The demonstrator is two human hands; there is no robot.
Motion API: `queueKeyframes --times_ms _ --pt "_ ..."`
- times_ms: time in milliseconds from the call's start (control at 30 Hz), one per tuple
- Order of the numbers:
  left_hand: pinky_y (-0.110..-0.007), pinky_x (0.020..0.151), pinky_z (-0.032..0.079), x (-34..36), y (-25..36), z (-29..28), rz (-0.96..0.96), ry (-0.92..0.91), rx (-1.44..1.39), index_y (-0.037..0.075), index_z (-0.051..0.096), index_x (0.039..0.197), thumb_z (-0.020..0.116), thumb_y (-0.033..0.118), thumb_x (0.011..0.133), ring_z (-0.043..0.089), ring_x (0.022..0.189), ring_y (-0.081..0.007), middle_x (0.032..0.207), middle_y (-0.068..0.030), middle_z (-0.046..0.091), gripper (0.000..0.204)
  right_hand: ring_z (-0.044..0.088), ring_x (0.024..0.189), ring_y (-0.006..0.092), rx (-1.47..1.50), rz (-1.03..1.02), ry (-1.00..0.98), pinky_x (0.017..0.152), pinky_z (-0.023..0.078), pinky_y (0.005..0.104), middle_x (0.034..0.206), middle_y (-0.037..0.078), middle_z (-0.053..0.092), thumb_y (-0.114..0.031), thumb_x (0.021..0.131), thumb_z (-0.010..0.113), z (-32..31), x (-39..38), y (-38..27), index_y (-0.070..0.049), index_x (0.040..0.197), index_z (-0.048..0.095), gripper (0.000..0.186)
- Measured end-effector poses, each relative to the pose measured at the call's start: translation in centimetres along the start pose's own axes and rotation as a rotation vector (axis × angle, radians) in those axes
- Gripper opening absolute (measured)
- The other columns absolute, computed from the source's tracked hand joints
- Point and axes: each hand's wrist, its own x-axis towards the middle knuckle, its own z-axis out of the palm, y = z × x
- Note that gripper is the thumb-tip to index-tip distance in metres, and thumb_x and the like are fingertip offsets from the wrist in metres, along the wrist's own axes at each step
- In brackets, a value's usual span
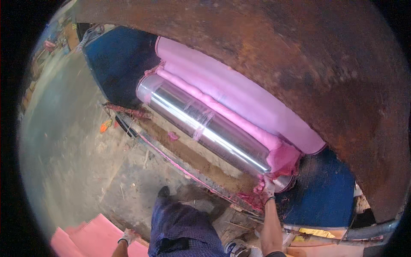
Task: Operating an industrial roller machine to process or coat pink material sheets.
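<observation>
A shiny metal roller point(214, 128) lies slantwise across the middle of the machine. Behind it is a second roller coated in a smooth pink sheet point(239, 94). A thick pink rubber-like roll of material point(205, 99) sits in the gap between them, bunching up at the right end. My right hand point(268, 188), gloved, is at the near right end of the metal roller, its fingers closed around a ragged pink lump point(259, 186). At the lower left my gloved left hand point(128, 236) is beside or on stacked pink sheets point(94, 235); its fingers are too small to read.
Dark blue side frames point(120, 60) flank both roller ends. A large rusty brown panel point(299, 43) overhangs the rollers. Below them is a dirty tray point(184, 147) holding pink scraps, with a pink-smeared edge. An orange item point(105, 125) lies on the floor at left.
</observation>
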Motion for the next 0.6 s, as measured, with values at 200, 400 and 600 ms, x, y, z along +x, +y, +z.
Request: queueKeyframes --times_ms 200,400,600 --pt "-0.040 0.118 0.029 2.1 2.7 -3.7 -0.087 0.166 -0.475 0.003 0.064 0.129 0.079 0.056 0.075 0.043 0.141 -0.0260 0.146 -0.0151 0.054 0.077 0.040 0.038 0.0173 -0.176 -0.025 -0.146 0.042 0.048 0.0452 0.056 -0.002 0.043 -0.041 0.099 0.065 8.2 2.7 2.1 -0.006 0.109 0.067 0.037" --pt "-0.039 0.109 0.043 -3.2 9.8 -8.5 -0.154 0.259 -0.670 -0.005 0.043 0.145 0.082 0.060 0.070 0.056 0.128 -0.0300 0.140 -0.0178 0.057 0.107 0.041 0.040 0.0154 -0.255 0.102 -0.185 0.041 0.042 0.0401 0.054 -0.005 0.039 -0.042 0.100 0.062 24.5 2.7 3.2 -0.006 0.110 0.066 0.037" --pt "-0.037 0.107 0.046 -5.7 2.7 -6.5 -0.439 0.352 -0.552 -0.004 0.044 0.146 0.082 0.057 0.070 0.060 0.124 -0.0312 0.135 -0.0185 0.062 0.104 0.042 0.041 0.0066 0.657 0.557 -1.002 0.045 0.041 0.0323 0.060 -0.009 0.048 -0.033 0.104 0.055 36.3 2.9 5.5 -0.011 0.109 0.062 0.024"
